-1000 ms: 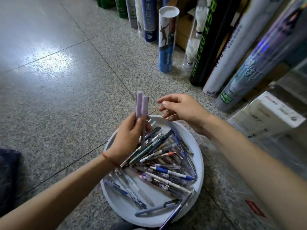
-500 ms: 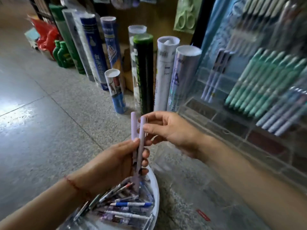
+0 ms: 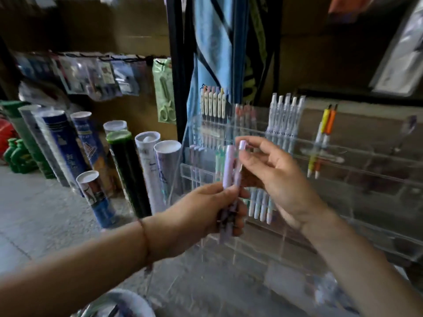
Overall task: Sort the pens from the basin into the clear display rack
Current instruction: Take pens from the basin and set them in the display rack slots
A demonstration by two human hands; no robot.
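Note:
Two lilac pens (image 3: 229, 167) stand upright in my left hand (image 3: 212, 211), which grips their lower halves. My right hand (image 3: 272, 177) pinches the cap end of the right-hand lilac pen between thumb and fingers. Both hands are raised in front of the clear display rack (image 3: 357, 161), whose tiers hold rows of white, pastel, yellow and orange pens. Only the rim of the white basin (image 3: 128, 298) shows at the bottom edge, with its pens mostly out of view.
Several upright shuttlecock tubes (image 3: 128, 170) stand on the speckled floor left of the rack. Packaged goods and green scissors (image 3: 164, 94) hang on a back wall. Green bottles (image 3: 18, 156) sit at far left.
The view has swung up from the basin to the rack. Both hands rose with the two lilac pens, and my right hand now pinches the top of one pen.

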